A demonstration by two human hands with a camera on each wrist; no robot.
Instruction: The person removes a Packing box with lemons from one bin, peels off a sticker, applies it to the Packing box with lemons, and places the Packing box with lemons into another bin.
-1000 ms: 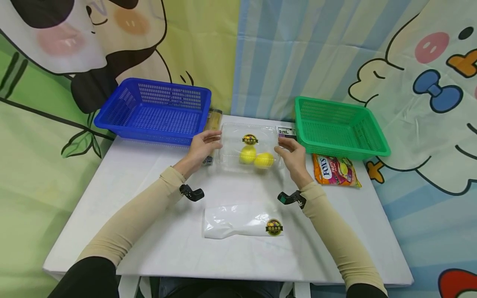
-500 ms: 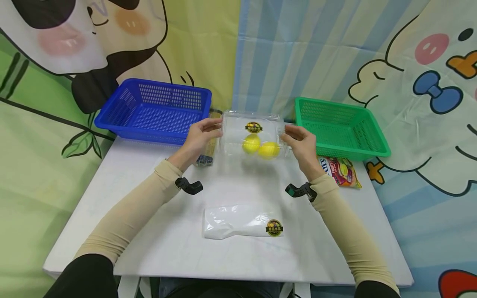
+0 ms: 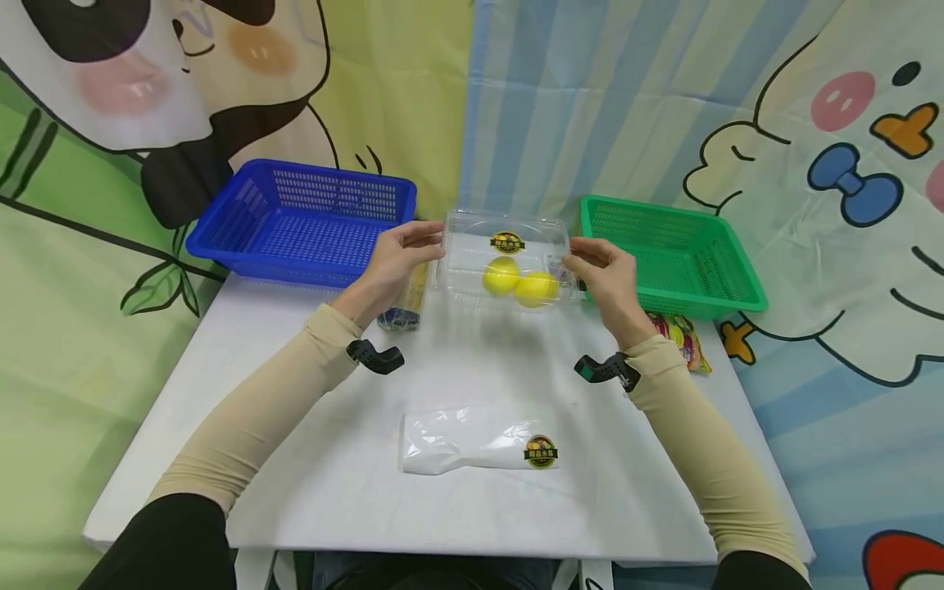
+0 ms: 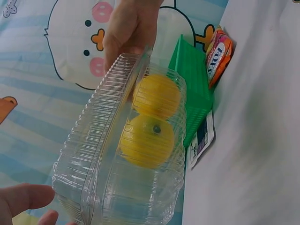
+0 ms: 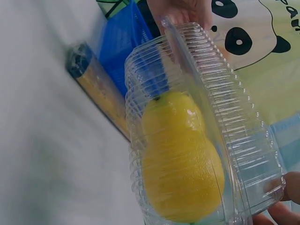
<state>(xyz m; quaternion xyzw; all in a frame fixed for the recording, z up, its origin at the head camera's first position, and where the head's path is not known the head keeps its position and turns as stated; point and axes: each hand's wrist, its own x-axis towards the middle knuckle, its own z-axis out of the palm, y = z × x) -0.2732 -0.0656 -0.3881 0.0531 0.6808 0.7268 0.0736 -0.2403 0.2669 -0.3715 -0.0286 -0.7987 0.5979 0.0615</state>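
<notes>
A clear plastic clamshell box [image 3: 506,258] with a round black-and-yellow sticker holds two lemons [image 3: 519,282]. It hangs above the white table [image 3: 295,459], between the two baskets. My left hand [image 3: 394,260] grips its left end and my right hand [image 3: 601,274] grips its right end. The left wrist view shows the box [image 4: 126,164] and both lemons [image 4: 147,138] from the side, with my right hand [image 4: 129,28] at the far end. In the right wrist view the box [image 5: 201,131] fills the frame, lemons [image 5: 180,164] inside, my left hand [image 5: 180,9] beyond it.
A blue basket [image 3: 306,220] stands at the back left, a green basket [image 3: 664,254] at the back right. A long yellow packet [image 3: 409,299] lies by the blue basket, a candy bag [image 3: 682,338] by the green one. A plastic bag [image 3: 479,442] with a sticker lies near me.
Both hands have lifted the clamshell box off the table and carried it up and slightly away from me. The lemons shifted inside with it.
</notes>
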